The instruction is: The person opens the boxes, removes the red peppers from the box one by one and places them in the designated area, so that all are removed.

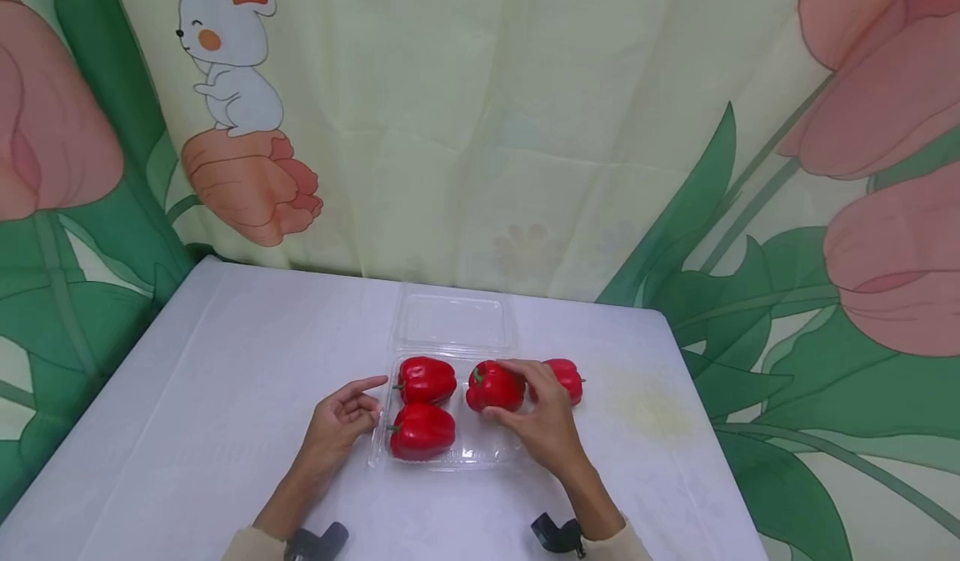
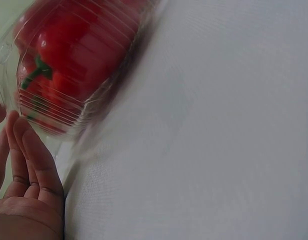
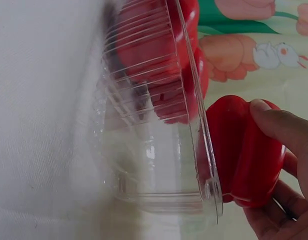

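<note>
A clear plastic clamshell box (image 1: 480,459) lies unfolded on the table, its lid (image 1: 452,321) laid back behind the base. Two red bell peppers, a rear one (image 1: 426,380) and a front one (image 1: 422,432), sit side by side in the base's left half. My right hand (image 1: 542,415) grips another red bell pepper (image 1: 495,387) between thumb and fingers, over the base's right half; in the right wrist view this pepper (image 3: 239,155) is above the rim. At the box's left edge is my left hand (image 1: 347,415), index finger extended; whether its fingertips touch the plastic is unclear.
One more red bell pepper (image 1: 566,379) lies on the table just right of the box, partly behind my right hand. A white cloth covers the table (image 1: 225,394). Behind it hangs a curtain (image 1: 450,127) printed with flowers and a rabbit.
</note>
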`<state>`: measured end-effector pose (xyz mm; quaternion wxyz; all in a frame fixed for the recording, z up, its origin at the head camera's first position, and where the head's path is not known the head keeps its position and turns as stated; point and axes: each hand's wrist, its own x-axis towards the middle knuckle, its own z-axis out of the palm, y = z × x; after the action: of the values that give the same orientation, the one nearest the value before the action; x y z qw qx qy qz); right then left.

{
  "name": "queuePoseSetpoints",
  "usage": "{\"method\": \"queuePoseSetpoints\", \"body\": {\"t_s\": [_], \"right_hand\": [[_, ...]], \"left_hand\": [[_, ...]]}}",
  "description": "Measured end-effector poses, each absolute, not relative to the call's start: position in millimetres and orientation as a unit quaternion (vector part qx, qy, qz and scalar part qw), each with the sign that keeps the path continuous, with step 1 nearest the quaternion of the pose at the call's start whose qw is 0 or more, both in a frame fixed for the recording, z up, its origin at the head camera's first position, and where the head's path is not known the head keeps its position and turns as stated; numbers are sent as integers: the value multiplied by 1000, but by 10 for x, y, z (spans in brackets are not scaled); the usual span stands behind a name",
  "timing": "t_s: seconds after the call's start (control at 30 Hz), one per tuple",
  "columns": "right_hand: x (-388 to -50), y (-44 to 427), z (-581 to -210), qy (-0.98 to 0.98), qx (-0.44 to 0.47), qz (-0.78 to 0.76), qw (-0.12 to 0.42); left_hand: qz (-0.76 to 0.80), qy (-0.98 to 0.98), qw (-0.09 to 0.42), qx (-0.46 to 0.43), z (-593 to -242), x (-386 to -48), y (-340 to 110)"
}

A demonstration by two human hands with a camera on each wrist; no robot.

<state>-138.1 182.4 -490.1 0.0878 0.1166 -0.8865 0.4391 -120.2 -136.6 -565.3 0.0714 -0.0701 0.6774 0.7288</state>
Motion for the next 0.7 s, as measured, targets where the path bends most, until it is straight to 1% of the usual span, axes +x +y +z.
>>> {"method": "queuePoseSetpoints", "body": {"t_s": [0.33,0.7], "right_hand": [[-1349,1970,-4831,-887,133,419,143],[-1271,2114,-4803,-888,100,420,161]], "left_hand": [[728,679,66,-66,-5644,-1204,-1350],[726,681,69,-70,-5630,-1187,-1350]]}}
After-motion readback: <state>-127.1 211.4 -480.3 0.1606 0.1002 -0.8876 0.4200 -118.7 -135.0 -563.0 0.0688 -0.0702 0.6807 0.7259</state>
